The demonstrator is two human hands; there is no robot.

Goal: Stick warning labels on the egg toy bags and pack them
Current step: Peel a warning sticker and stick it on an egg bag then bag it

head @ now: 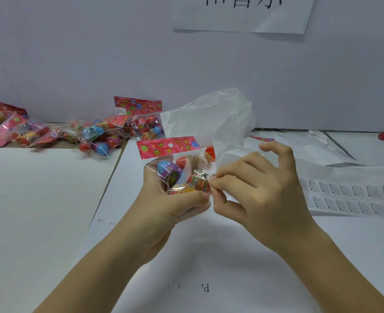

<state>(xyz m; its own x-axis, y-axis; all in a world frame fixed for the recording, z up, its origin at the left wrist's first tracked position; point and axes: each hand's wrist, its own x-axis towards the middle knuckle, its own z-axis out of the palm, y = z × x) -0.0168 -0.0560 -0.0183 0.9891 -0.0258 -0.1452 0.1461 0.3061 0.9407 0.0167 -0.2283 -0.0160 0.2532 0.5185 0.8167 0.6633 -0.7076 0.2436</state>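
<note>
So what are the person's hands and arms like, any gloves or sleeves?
No gloves: the left hand and right hand are bare, with no ring, watch or bracelet showing. The left forearm and right forearm are uncovered down to the picture's bottom edge, so no sleeve is in view.

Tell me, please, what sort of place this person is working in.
Probably a small packing or labelling bench: label sheets lie at the right, egg toy bags pile by the wall, and the left hand holds one bag while the right hand pinches a warning label.
</note>
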